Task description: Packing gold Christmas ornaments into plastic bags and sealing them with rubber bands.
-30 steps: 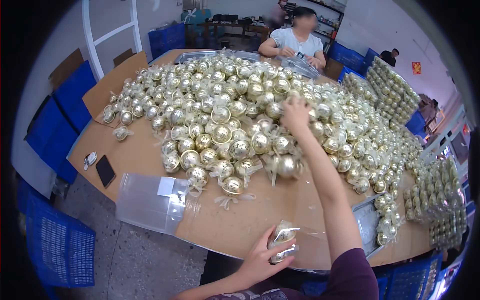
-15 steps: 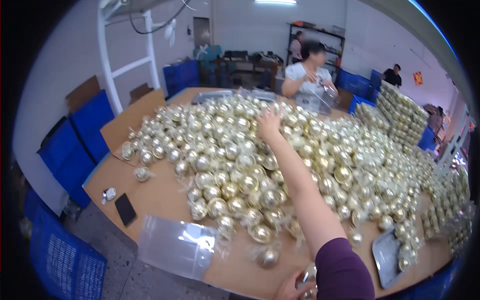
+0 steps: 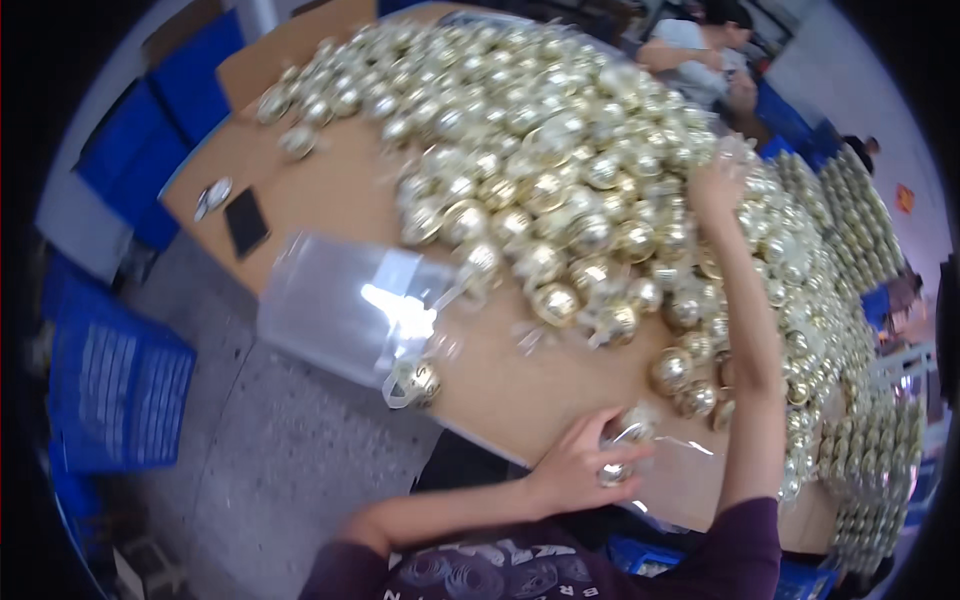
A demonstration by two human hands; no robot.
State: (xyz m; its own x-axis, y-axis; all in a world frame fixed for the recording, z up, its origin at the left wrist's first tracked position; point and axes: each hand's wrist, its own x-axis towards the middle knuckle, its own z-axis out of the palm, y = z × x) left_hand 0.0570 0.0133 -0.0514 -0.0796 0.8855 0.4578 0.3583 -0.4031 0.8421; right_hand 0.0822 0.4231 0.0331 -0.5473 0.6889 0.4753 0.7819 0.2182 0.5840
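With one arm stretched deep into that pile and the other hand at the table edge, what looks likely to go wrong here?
Three risks, judged from this frame:
1. The right hand reaches into the heap of shiny gold ball ornaments; the forearm may knock some rolling.
2. One bagged gold ball sits at the wooden table's edge and may drop.
3. The left hand holds a clear-wrapped ball near the edge, where a slip means a fall.
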